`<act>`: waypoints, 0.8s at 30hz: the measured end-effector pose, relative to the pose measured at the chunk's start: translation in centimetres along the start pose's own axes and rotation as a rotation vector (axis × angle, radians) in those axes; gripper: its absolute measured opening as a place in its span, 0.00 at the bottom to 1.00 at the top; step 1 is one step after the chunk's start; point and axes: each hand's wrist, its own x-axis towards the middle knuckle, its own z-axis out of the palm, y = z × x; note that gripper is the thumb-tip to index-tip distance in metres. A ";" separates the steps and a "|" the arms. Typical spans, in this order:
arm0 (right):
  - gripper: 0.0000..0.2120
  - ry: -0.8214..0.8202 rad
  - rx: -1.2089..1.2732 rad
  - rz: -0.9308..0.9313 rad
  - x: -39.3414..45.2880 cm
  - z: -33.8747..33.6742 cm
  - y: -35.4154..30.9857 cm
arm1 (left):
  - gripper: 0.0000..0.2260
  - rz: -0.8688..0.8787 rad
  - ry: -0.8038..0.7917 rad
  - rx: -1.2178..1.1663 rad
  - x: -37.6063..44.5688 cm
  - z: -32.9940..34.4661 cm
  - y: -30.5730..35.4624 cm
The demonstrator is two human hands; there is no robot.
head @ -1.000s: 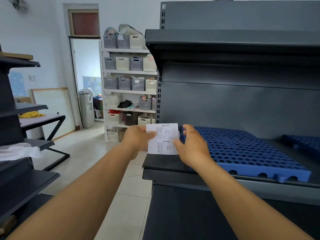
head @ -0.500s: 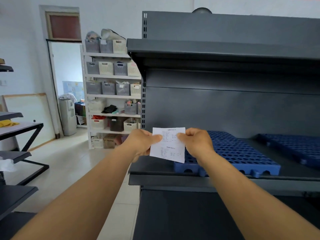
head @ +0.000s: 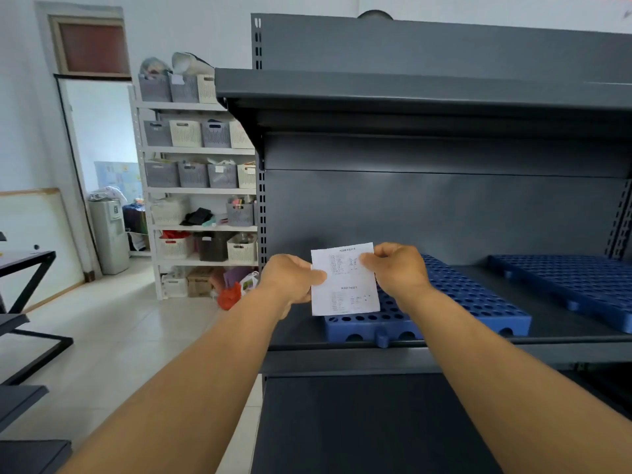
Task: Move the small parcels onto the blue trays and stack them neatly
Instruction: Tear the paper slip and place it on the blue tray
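A white printed paper slip (head: 343, 280) is held upright in front of me by both hands. My left hand (head: 290, 280) pinches its left edge and my right hand (head: 396, 270) pinches its upper right edge. Behind the slip a perforated blue tray (head: 478, 302) lies on the dark grey shelf (head: 547, 340), bare on top. A second blue tray (head: 574, 285) lies further right on the same shelf, cut off by the frame. No parcel is in view.
The dark metal shelving unit has an upper shelf (head: 410, 94) overhanging the trays. A white rack (head: 198, 189) with several baskets stands at the back left, a dark table (head: 24, 268) at the left, tiled floor (head: 119, 336) between.
My right hand went from reaching open beside the slip to pinching its right edge. The slip now stands in front of the left tray, and my view shifted right, showing more of the shelf.
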 end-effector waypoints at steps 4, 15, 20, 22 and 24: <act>0.04 -0.038 -0.104 0.005 1.1 -0.5 0.7 | 0.10 0.024 -0.004 0.198 0.1 0.6 -0.3; 0.07 -0.018 -0.150 0.042 1.7 -0.6 2.1 | 0.13 0.214 -0.102 0.693 -0.7 1.1 -0.8; 0.06 0.041 -0.029 0.025 1.2 -1.3 1.9 | 0.14 0.242 -0.136 0.804 -1.5 1.4 -0.5; 0.06 0.058 -0.010 0.025 0.8 -1.6 1.8 | 0.15 0.266 -0.123 0.845 -2.0 1.5 -0.4; 0.06 0.070 -0.001 0.031 0.3 -1.9 1.7 | 0.16 0.276 -0.108 0.875 -2.3 1.6 -0.4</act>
